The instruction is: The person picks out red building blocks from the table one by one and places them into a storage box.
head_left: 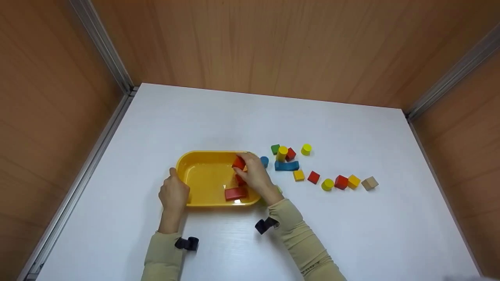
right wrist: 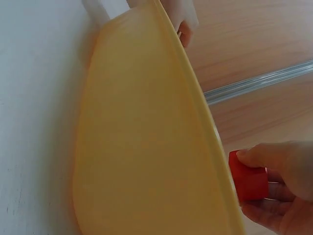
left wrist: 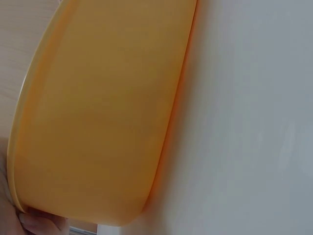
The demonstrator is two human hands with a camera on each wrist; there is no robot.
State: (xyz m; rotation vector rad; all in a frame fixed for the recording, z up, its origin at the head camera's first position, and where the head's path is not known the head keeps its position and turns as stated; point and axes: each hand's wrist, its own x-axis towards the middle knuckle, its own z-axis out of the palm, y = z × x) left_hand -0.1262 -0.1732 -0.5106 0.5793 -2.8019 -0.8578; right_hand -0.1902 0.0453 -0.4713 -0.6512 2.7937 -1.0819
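Gripping the yellow tray [head_left: 205, 179] at nine o'clock with the left hand [head_left: 174, 191]; reaching in from four o'clock with the right hand [head_left: 255, 172], pinching a red block [head_left: 238, 162] over the tray's two o'clock side.

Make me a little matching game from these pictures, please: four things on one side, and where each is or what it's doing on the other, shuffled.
Column one:
1. Left hand
2. Right hand
3. Long red block
4. Plain wooden block

Column two:
A. Lies in the yellow tray
B. Farthest right of the blocks scattered on the white table, in the head view
C. Holds a small red block
D. Grips the tray's rim at its left end

Right pairs: 1-D, 2-C, 3-A, 4-B
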